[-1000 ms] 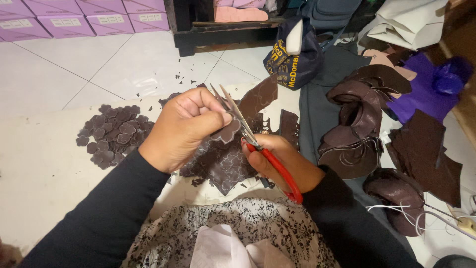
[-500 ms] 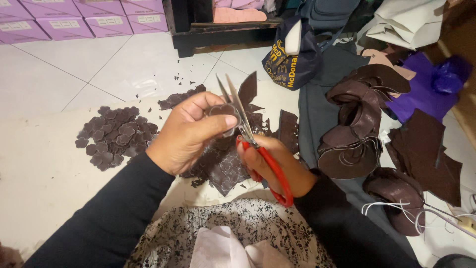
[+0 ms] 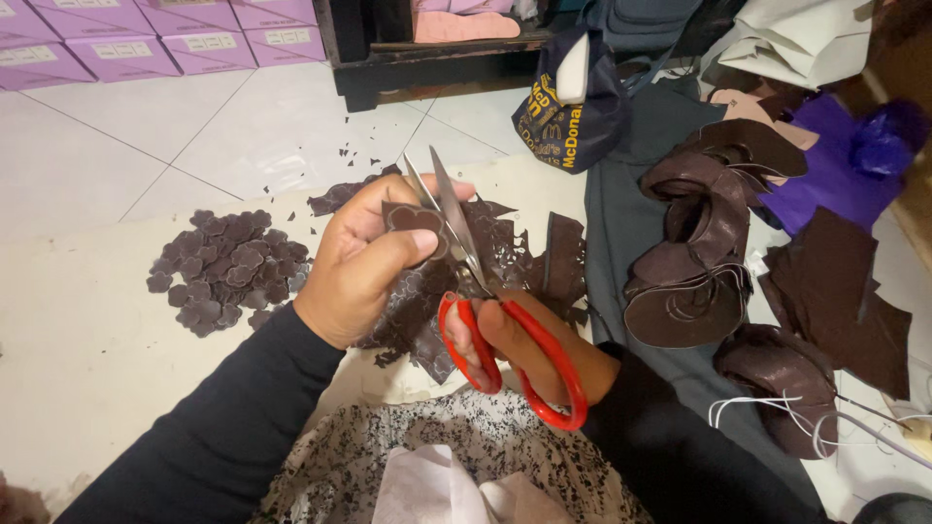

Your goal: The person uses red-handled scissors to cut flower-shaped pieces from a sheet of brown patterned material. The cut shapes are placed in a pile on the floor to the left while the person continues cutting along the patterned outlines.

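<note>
Left hand (image 3: 364, 262) pinches small brown leather piece (image 3: 413, 219) up to blades; right hand (image 3: 524, 344) grips red-handled scissors (image 3: 485, 301), steadying cut.

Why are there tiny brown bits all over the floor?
Small dark crumbs lie scattered on the white tiles beyond the scrap pile. They look like offcuts: the right hand works red scissors on a brown piece held by the left hand. The cut shapes sit in a neat heap.
</note>
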